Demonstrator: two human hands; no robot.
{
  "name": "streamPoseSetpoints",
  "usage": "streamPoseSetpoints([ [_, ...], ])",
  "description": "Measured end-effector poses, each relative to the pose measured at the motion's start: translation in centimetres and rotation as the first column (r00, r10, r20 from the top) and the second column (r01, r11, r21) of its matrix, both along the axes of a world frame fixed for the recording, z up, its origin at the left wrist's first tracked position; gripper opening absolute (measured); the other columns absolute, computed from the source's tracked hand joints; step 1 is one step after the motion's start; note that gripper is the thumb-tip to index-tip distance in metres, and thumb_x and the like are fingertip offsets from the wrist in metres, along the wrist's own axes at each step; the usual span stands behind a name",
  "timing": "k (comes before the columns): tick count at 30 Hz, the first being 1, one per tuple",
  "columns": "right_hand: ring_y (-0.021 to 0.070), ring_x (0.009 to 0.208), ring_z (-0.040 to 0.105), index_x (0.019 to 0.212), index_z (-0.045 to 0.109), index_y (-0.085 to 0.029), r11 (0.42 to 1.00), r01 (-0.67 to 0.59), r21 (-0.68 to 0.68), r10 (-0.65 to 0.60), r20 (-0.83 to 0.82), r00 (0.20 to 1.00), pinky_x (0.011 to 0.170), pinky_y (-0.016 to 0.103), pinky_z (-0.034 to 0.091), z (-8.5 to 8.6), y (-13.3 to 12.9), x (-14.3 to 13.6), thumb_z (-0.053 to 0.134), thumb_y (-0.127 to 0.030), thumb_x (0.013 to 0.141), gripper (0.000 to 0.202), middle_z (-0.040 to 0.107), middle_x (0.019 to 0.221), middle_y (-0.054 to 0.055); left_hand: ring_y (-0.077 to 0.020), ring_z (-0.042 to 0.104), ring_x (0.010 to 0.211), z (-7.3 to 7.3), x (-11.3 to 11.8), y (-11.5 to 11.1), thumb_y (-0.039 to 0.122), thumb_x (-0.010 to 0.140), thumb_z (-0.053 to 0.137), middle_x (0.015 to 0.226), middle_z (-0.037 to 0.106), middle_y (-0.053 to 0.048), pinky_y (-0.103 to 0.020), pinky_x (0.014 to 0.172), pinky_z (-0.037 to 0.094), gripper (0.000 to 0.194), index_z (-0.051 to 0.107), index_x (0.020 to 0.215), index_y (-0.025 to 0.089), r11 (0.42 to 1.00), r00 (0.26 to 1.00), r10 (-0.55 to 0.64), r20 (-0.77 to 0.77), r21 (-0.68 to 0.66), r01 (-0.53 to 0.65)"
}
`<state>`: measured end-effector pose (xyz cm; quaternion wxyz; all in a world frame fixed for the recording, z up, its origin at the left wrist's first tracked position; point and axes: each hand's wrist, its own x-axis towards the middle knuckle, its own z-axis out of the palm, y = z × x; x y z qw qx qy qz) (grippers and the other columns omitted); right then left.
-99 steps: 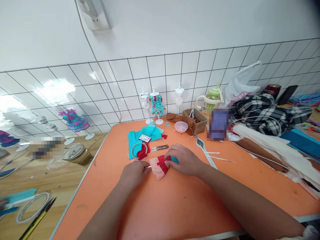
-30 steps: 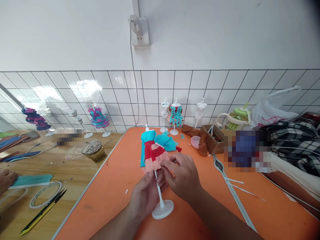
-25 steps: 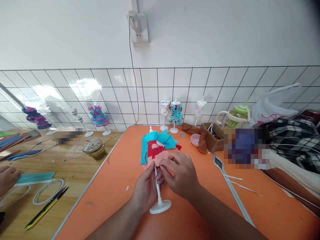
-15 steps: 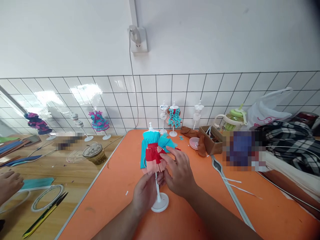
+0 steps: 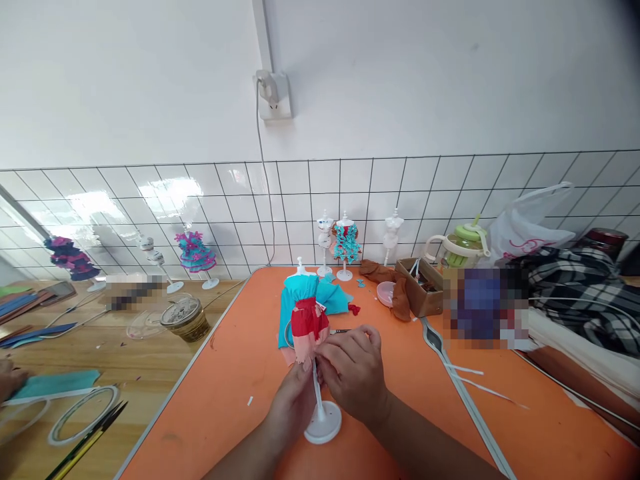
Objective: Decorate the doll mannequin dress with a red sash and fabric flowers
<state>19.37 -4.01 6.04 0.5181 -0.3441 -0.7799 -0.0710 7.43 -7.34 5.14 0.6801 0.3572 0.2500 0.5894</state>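
In front of me stands a small white dress form [image 5: 323, 427] on a round base, slightly tilted. It wears a crepe-paper dress [image 5: 306, 323] with a turquoise top, red waist and pale pink hem. My left hand [image 5: 293, 397] is closed around the form just under the skirt, its thumb at the hem and its fingers behind the pole. On the other side, my right hand [image 5: 357, 373] pinches the pink hem's lower right edge between thumb and fingers. Turquoise crepe paper [image 5: 336, 295] lies behind the form, with a red scrap [image 5: 354, 310] beside it.
Other dress forms [image 5: 347, 243] stand along the tiled wall. A brown box [image 5: 423, 293], a pink dish [image 5: 386, 293] and a green-lidded bottle [image 5: 465, 243] are at the right. Leftward are a jar [image 5: 185, 320], a tape ring [image 5: 83, 415] and another person's hand [image 5: 11, 380].
My right hand has moved down from the red part of the skirt to the pink hem, its fingers now drawn together. The view has tilted up slightly. My left hand still holds the form.
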Motion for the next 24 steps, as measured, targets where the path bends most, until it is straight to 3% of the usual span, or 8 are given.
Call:
streamPoseSetpoints([
  [3, 0.0153, 0.078, 0.055, 0.089, 0.062, -0.024, 1.0, -0.021, 0.022, 0.02, 0.056, 0.998, 0.078, 0.037, 0.031, -0.2, -0.1, 0.1, 0.057, -0.021, 0.078, 0.013, 0.066, 0.085, -0.002, -0.0222, 0.053, 0.102, 0.6, 0.1, -0.1, 0.038, 0.085, 0.055, 0.1, 0.062, -0.008, -0.034, 0.089, 0.038, 0.029, 0.062, 0.106, 0.02, 0.999, 1.0, 0.009, 0.021, -0.031, -0.009],
  [5, 0.0156, 0.077, 0.056, 0.093, 0.061, -0.024, 0.993, -0.042, 0.107, 0.033, 0.086, 0.996, 0.078, 0.037, 0.031, -0.2, -0.2, 0.3, 0.055, -0.023, 0.076, 0.018, 0.066, 0.088, -0.001, -0.0221, 0.053, 0.103, 0.9, 0.1, -0.1, 0.04, 0.086, 0.053, 0.099, 0.063, -0.008, -0.034, 0.089, 0.038, 0.03, 0.062, 0.106, 0.02, 0.998, 0.999, -0.004, 0.038, -0.058, 0.006],
  [9, 0.0143, 0.07, 0.056, 0.081, 0.055, -0.022, 0.971, -0.109, 0.214, 0.112, -0.002, 0.994, 0.074, 0.037, 0.032, 0.3, -0.3, 0.9, 0.051, -0.019, 0.073, 0.009, 0.066, 0.082, -0.001, -0.0184, 0.055, 0.078, 1.0, -0.2, -0.1, 0.041, 0.083, 0.055, 0.077, 0.059, -0.005, -0.031, 0.073, 0.041, 0.025, 0.063, 0.085, 0.017, 0.994, 0.998, -0.03, 0.063, -0.099, 0.036],
  [12, 0.0149, 0.069, 0.055, 0.086, 0.051, -0.021, 0.982, -0.094, 0.163, 0.118, -0.147, 0.982, 0.071, 0.035, 0.033, 1.1, -0.2, 1.2, 0.05, -0.017, 0.074, 0.012, 0.063, 0.077, 0.0, -0.01, 0.042, 0.055, 0.9, -0.5, 0.0, 0.031, 0.075, 0.066, 0.058, 0.043, 0.002, -0.025, 0.056, 0.035, 0.02, 0.055, 0.068, 0.015, 0.989, 0.997, -0.048, 0.053, -0.136, 0.055],
  [16, 0.0163, 0.073, 0.054, 0.089, 0.052, -0.02, 0.998, -0.07, -0.002, 0.068, -0.189, 0.98, 0.071, 0.034, 0.035, 1.6, 0.3, 1.4, 0.049, -0.015, 0.077, 0.014, 0.061, 0.079, 0.002, -0.0058, 0.027, 0.049, 0.7, -0.9, 0.2, 0.023, 0.066, 0.072, 0.055, 0.031, 0.006, -0.022, 0.049, 0.025, 0.022, 0.052, 0.067, 0.013, 0.983, 0.991, -0.132, 0.004, -0.127, 0.131],
  [24, 0.0167, 0.077, 0.05, 0.082, 0.062, -0.022, 0.982, -0.094, -0.164, 0.081, -0.081, 0.993, 0.072, 0.033, 0.033, 1.7, 0.4, 1.0, 0.053, -0.019, 0.079, 0.01, 0.056, 0.078, 0.001, -0.0053, 0.024, 0.046, 0.0, -0.8, 0.4, 0.033, 0.08, 0.062, 0.051, 0.023, 0.008, -0.022, 0.047, 0.02, 0.035, 0.04, 0.059, 0.016, 0.973, 0.989, -0.139, 0.047, -0.178, 0.146],
])
